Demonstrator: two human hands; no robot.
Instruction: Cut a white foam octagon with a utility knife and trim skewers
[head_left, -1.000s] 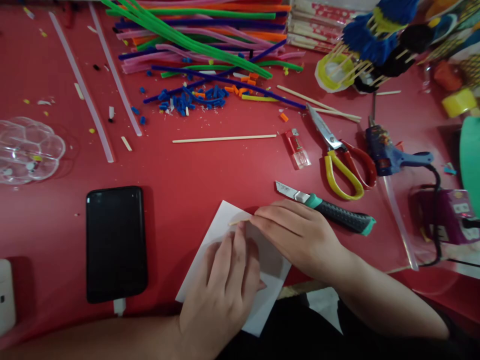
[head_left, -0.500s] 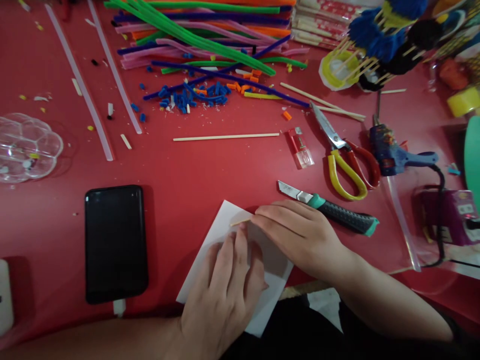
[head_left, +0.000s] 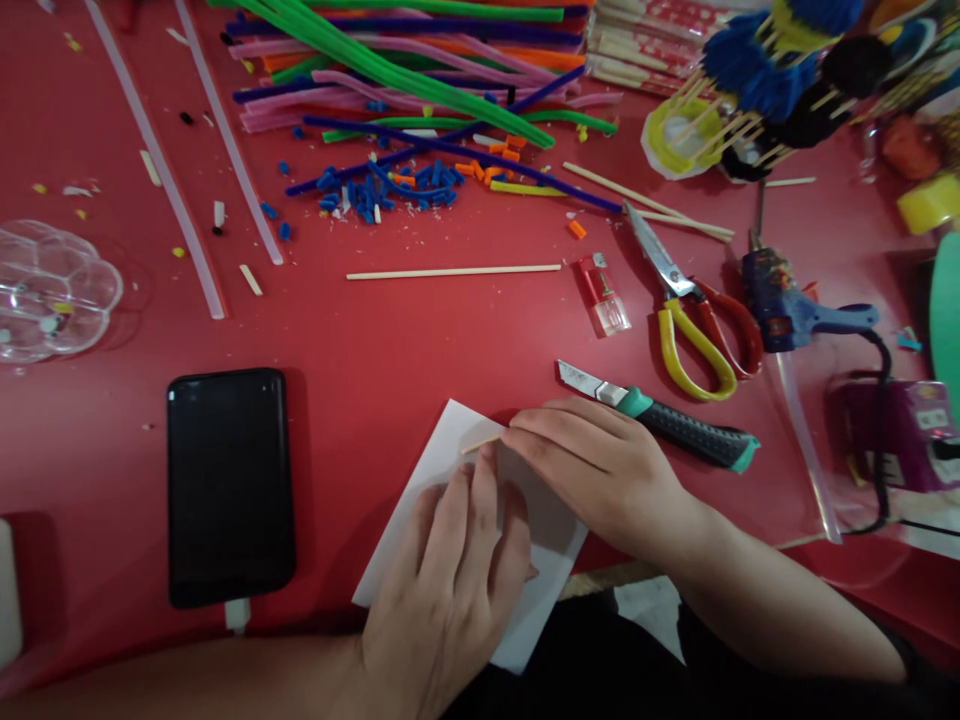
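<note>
A folded-looking white sheet of paper [head_left: 411, 530] lies at the table's near edge under both hands. A short thin wooden stick [head_left: 478, 445] rests at its upper part. My left hand [head_left: 450, 570] is on the paper with its fingers apart, one fingertip touching the stick from below. My right hand [head_left: 592, 465] has its fingers together, and their tips cover the stick's right end; the thumb is hidden. Just beyond the right hand lies a utility knife [head_left: 675, 425] with its blade out.
On the red table [head_left: 405, 340] lie a longer wooden stick [head_left: 454, 272], a lighter [head_left: 602, 295], scissors [head_left: 682, 310] and a glue gun [head_left: 780, 300]. A phone [head_left: 229, 485] is at left. Pipe cleaners [head_left: 420, 80] and cut blue bits [head_left: 390, 190] spread at the back.
Both hands, the stick and the paper stay in nearly the same place. Only the camera view has shifted slightly.
</note>
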